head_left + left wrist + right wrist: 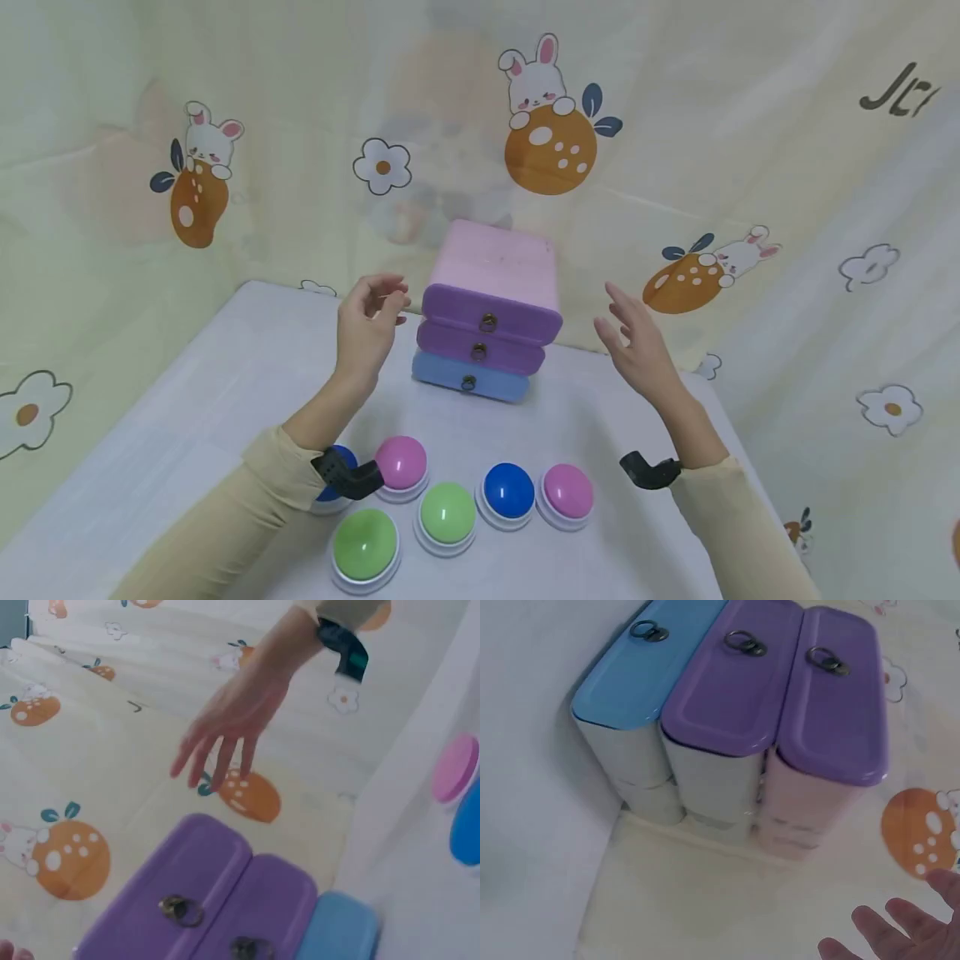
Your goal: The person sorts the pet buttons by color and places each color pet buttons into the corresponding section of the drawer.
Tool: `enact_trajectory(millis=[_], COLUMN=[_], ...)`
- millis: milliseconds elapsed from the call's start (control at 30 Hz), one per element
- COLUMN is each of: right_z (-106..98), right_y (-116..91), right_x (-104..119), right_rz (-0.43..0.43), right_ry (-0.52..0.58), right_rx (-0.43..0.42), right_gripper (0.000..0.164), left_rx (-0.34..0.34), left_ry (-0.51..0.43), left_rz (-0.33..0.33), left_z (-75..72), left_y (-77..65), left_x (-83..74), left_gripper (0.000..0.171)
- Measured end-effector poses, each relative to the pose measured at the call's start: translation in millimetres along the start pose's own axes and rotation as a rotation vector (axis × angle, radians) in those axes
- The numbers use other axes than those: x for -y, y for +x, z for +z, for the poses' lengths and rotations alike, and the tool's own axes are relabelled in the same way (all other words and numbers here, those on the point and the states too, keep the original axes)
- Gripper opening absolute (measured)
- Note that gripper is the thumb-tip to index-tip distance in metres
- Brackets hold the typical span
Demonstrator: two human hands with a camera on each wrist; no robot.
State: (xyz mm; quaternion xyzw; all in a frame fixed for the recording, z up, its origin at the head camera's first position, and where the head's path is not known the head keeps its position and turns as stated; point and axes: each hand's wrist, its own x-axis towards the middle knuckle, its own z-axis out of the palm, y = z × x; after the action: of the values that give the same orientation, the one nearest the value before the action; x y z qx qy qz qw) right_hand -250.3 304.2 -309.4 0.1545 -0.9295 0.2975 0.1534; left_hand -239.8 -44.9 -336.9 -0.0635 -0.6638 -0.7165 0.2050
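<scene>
A small drawer box point(491, 312) stands at the back of the table, pink on top, with two purple fronts and a blue one below, each bearing a ring pull. To its left my left hand point(370, 321) hovers with loosely bent fingers and nothing in them. My right hand point(636, 342) is raised on the other side, apart from the box, fingers spread and holding nothing. In the left wrist view the right hand point(240, 712) hangs beyond the purple drawer front point(172, 885). From the right wrist view the blue drawer front point(649, 660) and the box's pale side show.
Several round push buttons stand on the white table point(285, 350) in front of the box: a pink one point(401, 462), a green one point(447, 512), a blue one point(509, 490) and others. Behind hangs a cream curtain point(300, 108) printed with rabbits and flowers.
</scene>
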Motion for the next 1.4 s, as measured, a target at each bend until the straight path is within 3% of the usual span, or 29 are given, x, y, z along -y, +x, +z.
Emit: enact_trajectory(millis=[100,167,233,500,700,833,1000,1167,1400], right_z=[4.0,7.5,12.0,28.7,30.5,25.4,14.7,5.9,10.8], right_y=[4.6,8.5,12.8,23.9,35.0,48.2,67.2,80.5,85.3], right_x=[-11.2,-15.4,-17.5,-12.4,-12.7,-11.7,-9.8,-10.0,-11.6], right_rz=[0.033,0.048,0.051,0.058,0.068,0.090,0.128,0.196,0.295], right_ry=[0.074,0.117,0.144,0.150,0.168,0.184,0.188,0.124,0.049], right_rx=[0.023,0.039,0.050,0.071,0.077,0.112,0.233,0.371,0.560], right_gripper=[0.061,0.062,0.062,0.061,0.061,0.061,0.066,0.076,0.095], left_rx=[-0.014,-0.016,-0.015,-0.119,-0.221,-0.317,-0.398,-0.417,-0.476], left_ry=[-0.122,-0.179,-0.233,-0.516,-0.782,-0.920,-1.009,-1.002,-0.980], left_rz=[-0.270,-0.396,-0.479,-0.676,-0.797,-0.829,-0.827,-0.794,-0.712], left_z=[7.3,15.1,25.5,77.2,100.0,111.7,126.0,140.1,152.4], left_y=[-1.5,-4.0,-7.5,-28.5,-35.5,-35.8,-35.3,-35.5,-39.0], left_x=[4.9,10.5,17.2,32.6,29.5,25.4,28.0,33.9,44.7], left_gripper=[0.018,0.019,0.022,0.024,0.029,0.030,0.021,0.021,0.039])
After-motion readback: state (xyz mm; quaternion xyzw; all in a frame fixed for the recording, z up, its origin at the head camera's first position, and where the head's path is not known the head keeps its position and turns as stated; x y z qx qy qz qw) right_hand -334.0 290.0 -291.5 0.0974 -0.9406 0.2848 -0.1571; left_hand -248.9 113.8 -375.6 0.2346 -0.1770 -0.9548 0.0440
